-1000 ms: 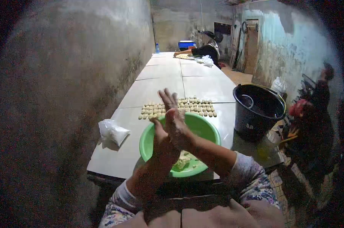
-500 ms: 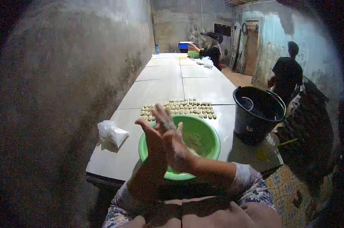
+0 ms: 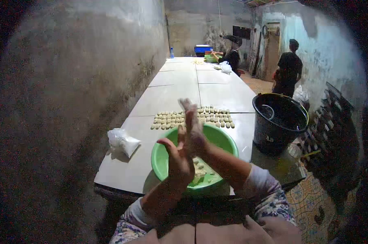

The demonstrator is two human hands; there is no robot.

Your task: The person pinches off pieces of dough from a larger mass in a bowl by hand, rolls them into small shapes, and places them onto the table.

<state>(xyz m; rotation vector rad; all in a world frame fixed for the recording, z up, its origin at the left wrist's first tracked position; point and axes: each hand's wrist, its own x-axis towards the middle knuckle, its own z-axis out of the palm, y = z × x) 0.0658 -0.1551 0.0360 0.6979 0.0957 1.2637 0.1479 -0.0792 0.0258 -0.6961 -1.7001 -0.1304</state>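
Above a green plastic bowl [image 3: 229,142], my left hand [image 3: 177,158] and my right hand [image 3: 195,132] meet palm to palm. Both have their fingers stretched out, the right hand reaching higher and pale with powder. Whatever lies between the palms is hidden. Inside the bowl are small pale dough pieces [image 3: 199,173], partly covered by my forearms. Just beyond the bowl, several rows of small oval dough pieces [image 3: 167,119] lie on the white tabletop [image 3: 175,93].
A clear bag of white powder [image 3: 126,142] sits at left. At right stands a black bucket [image 3: 269,136]. One person [image 3: 233,57] works at the far end near a blue crate [image 3: 203,49]; another person [image 3: 289,69] stands beyond the bucket. A wall [image 3: 90,81] runs along the left.
My hands have slid against each other, the right going up and the left down. The far person's hands have lowered to a green bowl. The standing person has shifted left.
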